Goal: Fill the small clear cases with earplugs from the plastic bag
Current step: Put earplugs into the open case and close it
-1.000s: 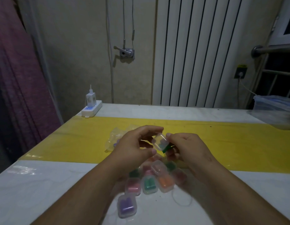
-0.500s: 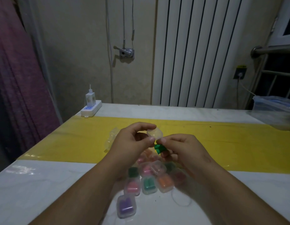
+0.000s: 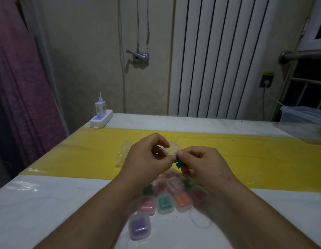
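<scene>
My left hand pinches a small clear case between thumb and forefinger, above the yellow strip. My right hand pinches green earplugs just below and right of the case, close to its edge. A crumpled clear plastic bag lies on the yellow strip, mostly hidden behind my left hand. Below my hands, several filled clear cases sit in a cluster: a purple one, a pink one, a green one, an orange one.
A white power strip with a charger stands at the table's back left. A clear plastic container sits at the back right. A yellow band crosses the white table. A radiator and a purple curtain stand behind.
The green earplugs came out from behind the case and now sit beside it in my right fingers. My left hand lifted the case slightly and turned it.
</scene>
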